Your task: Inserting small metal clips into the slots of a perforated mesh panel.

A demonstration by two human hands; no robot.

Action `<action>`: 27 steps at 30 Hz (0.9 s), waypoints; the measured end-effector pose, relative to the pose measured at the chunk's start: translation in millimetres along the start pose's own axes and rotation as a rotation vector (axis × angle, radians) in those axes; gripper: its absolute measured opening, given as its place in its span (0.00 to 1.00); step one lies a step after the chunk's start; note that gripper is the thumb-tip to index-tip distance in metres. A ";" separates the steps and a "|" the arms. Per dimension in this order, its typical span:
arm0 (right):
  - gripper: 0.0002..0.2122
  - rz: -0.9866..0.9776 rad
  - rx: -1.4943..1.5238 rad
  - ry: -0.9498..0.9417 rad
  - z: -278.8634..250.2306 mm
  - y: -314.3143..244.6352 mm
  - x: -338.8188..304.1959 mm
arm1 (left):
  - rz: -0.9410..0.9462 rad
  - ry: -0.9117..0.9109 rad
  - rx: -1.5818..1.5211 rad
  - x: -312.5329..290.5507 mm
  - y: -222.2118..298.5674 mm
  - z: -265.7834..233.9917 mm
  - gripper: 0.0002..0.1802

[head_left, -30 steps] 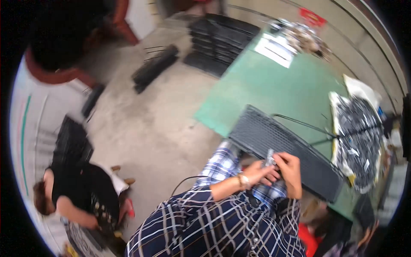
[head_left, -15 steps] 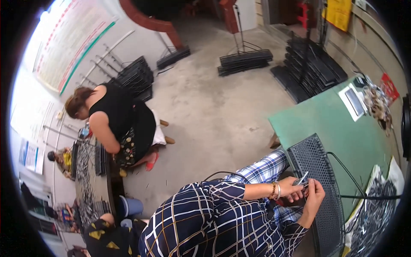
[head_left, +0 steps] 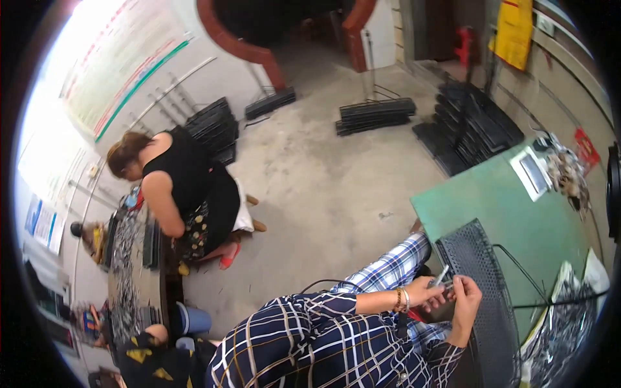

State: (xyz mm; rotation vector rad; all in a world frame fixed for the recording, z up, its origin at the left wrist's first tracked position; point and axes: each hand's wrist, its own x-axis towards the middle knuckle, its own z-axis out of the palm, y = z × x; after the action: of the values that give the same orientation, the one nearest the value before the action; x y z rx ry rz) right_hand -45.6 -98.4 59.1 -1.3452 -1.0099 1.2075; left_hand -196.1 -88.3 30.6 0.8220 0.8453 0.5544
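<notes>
My left hand point(head_left: 424, 292), with bracelets at the wrist, and my right hand point(head_left: 467, 299) meet above my lap. Together they pinch a small silvery metal piece point(head_left: 442, 277) whose tip sticks up between the fingers. Just beyond the hands lies a long black perforated panel point(head_left: 475, 255), resting on the edge of a green table point(head_left: 517, 220). My plaid sleeves and lap fill the lower middle of the view.
A person in a black top point(head_left: 184, 187) bends over a bench strewn with small metal parts point(head_left: 126, 258) at left. Stacks of black panels point(head_left: 375, 113) lie on the concrete floor. A tray of small metal parts point(head_left: 569, 323) sits at right.
The view has swung far to the left, bringing the floor and the person at the bench into sight. My hands stay together on the small piece over the black panel.
</notes>
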 end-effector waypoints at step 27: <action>0.09 -0.365 -0.470 0.433 17.3 -10.5 135.1 | -0.198 -0.068 -0.153 13.2 24.7 -54.0 0.14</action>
State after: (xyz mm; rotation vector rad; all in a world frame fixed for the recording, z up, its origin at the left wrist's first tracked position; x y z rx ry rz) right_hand -42.6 38.0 52.1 -1.6018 -1.1919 0.3883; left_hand -235.9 -42.8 23.6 0.6069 0.8010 0.4086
